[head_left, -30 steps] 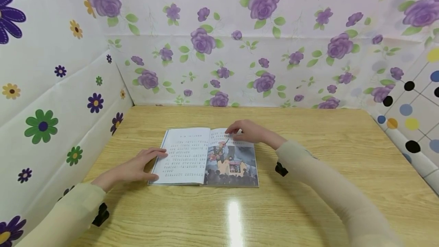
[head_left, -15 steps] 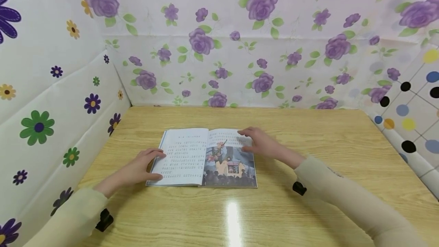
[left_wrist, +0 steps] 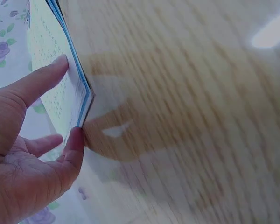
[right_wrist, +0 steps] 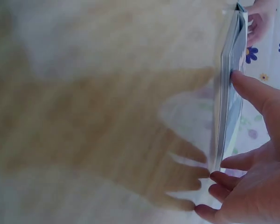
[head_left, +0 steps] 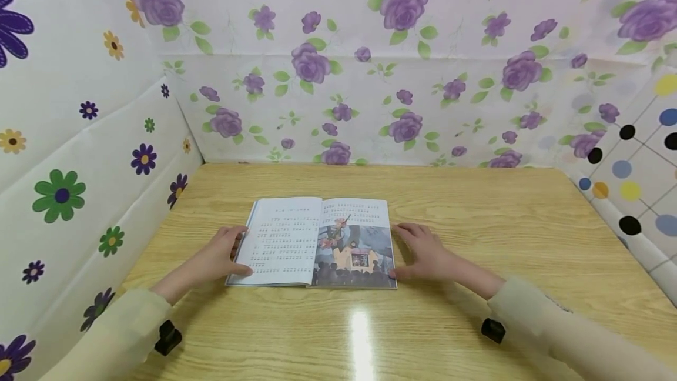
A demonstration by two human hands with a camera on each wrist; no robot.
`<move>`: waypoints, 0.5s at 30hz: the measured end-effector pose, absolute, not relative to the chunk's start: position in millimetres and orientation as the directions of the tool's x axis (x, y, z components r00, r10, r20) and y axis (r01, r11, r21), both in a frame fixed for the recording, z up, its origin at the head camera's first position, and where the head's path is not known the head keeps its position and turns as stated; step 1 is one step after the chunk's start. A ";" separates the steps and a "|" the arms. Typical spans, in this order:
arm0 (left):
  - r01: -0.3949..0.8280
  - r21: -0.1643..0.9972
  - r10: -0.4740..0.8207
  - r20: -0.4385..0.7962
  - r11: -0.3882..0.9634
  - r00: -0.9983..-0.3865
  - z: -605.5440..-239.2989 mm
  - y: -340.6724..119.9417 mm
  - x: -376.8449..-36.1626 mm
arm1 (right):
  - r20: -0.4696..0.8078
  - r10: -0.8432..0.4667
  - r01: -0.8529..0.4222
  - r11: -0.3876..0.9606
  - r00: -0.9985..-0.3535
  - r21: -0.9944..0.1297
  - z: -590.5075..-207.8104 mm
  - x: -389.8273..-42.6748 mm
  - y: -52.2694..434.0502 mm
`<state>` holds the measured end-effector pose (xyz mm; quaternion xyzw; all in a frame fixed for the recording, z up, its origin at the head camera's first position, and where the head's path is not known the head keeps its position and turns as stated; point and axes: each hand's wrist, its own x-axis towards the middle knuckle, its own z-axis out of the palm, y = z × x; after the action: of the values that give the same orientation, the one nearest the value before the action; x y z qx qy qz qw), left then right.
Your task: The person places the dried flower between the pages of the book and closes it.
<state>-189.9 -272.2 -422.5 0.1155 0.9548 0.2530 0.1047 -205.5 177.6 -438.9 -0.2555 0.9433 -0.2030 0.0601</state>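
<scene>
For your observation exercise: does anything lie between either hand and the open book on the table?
Nothing visible does. The left hand touches the book at its left edge, and the right hand touches its right edge.

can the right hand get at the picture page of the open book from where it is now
Probably yes. The right hand lies on the table at the outer edge of the book, thumb by its near corner, and nothing lies between it and the picture page.

The work surface is a light wooden table (head_left: 476, 204) with visible grain; a bright glare spot (head_left: 361, 325) of reflected light lies near its front edge; the back wall (head_left: 402, 63) carries white paper printed with purple roses and green leaves; the left wall (head_left: 79, 134) shows multicoloured daisy-type flowers on white; the right wall (head_left: 642, 163) shows coloured dots joined by thin lines.
</scene>
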 end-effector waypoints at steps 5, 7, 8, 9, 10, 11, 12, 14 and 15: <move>0.125 0.536 0.247 -0.161 0.835 -0.956 -421.8 -270.0 -190.7 | -0.074 -0.528 -0.452 0.784 -0.846 -0.425 -437.5 -197.2 180.4; 0.098 0.560 0.232 -0.175 0.823 -0.957 -422.7 -270.2 -192.0 | -0.084 -0.538 -0.458 0.781 -0.839 -0.425 -436.3 -196.8 180.2; 0.090 0.571 0.230 -0.177 0.816 -0.957 -423.1 -270.5 -192.8 | -0.086 -0.544 -0.464 0.779 -0.835 -0.422 -435.6 -196.7 180.1; 0.080 0.583 0.226 -0.182 0.809 -0.957 -423.9 -271.0 -193.6 | -0.092 -0.548 -0.466 0.778 -0.831 -0.420 -435.2 -196.8 180.0; 0.073 0.594 0.223 -0.184 0.801 -0.957 -424.7 -271.5 -194.4 | -0.097 -0.552 -0.468 0.776 -0.828 -0.423 -434.5 -197.0 179.6; 0.065 0.604 0.220 -0.186 0.794 -0.957 -425.5 -271.8 -195.1 | -0.098 -0.557 -0.472 0.773 -0.825 -0.424 -433.9 -197.2 179.3; 0.057 0.613 0.217 -0.191 0.788 -0.957 -425.9 -272.4 -196.0 | -0.099 -0.561 -0.475 0.771 -0.822 -0.424 -433.5 -197.3 179.0; 0.041 0.628 0.210 -0.197 0.777 -0.958 -426.5 -273.2 -197.4 | -0.102 -0.567 -0.479 0.767 -0.817 -0.426 -433.1 -197.5 178.5; 0.029 0.633 0.203 -0.204 0.773 -0.958 -426.9 -273.4 -198.0 | -0.104 -0.567 -0.477 0.766 -0.817 -0.430 -432.9 -197.2 178.4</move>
<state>-198.0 -273.4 -426.9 0.0621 0.9325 0.3308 0.1312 -197.2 178.4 -432.9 -0.2800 0.9327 -0.1961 0.1149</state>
